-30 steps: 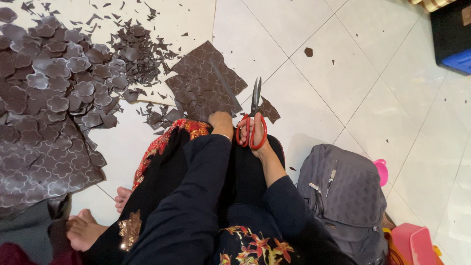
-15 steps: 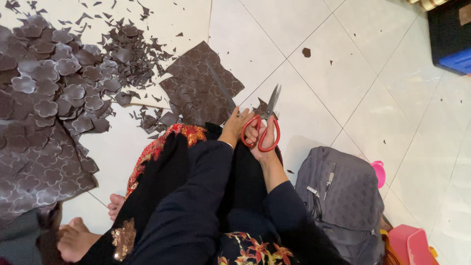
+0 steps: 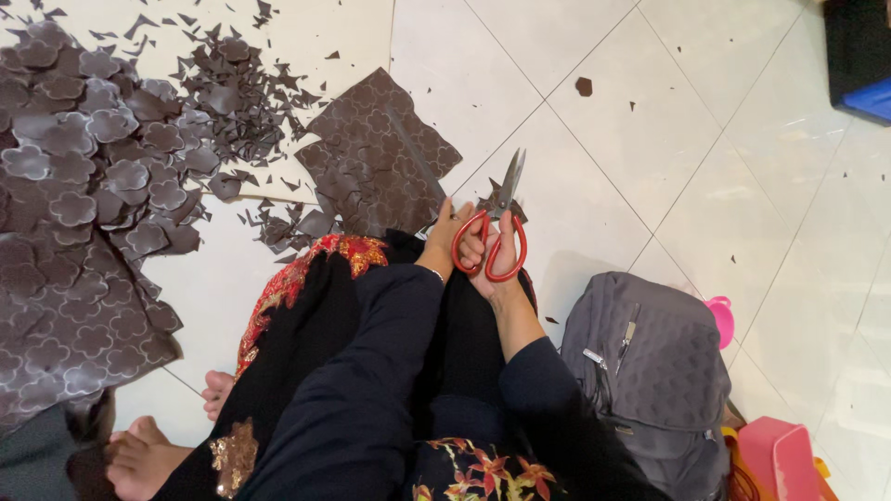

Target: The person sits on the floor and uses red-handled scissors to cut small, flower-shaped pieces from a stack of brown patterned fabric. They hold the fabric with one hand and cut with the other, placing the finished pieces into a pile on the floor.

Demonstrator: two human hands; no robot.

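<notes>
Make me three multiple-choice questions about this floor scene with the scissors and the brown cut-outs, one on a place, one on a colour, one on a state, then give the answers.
1. Where does the grey backpack lie?
A. at the person's right side
B. on the pile of flower shapes
C. under the brown sheet

2. What colour are the handles of the scissors?
A. blue
B. red
C. black

3. How is the right hand engaged?
A. resting flat on the tiles
B. fingers through the scissor handles, blades pointing away from the person
C. gripping the backpack zip

Answers: 1 A, it sits on the tiles beside the right sleeve; 2 B, both loops are red; 3 B, the hand holds the scissors beside the left hand, near the brown patterned sheet and the cut flower shapes.
</notes>
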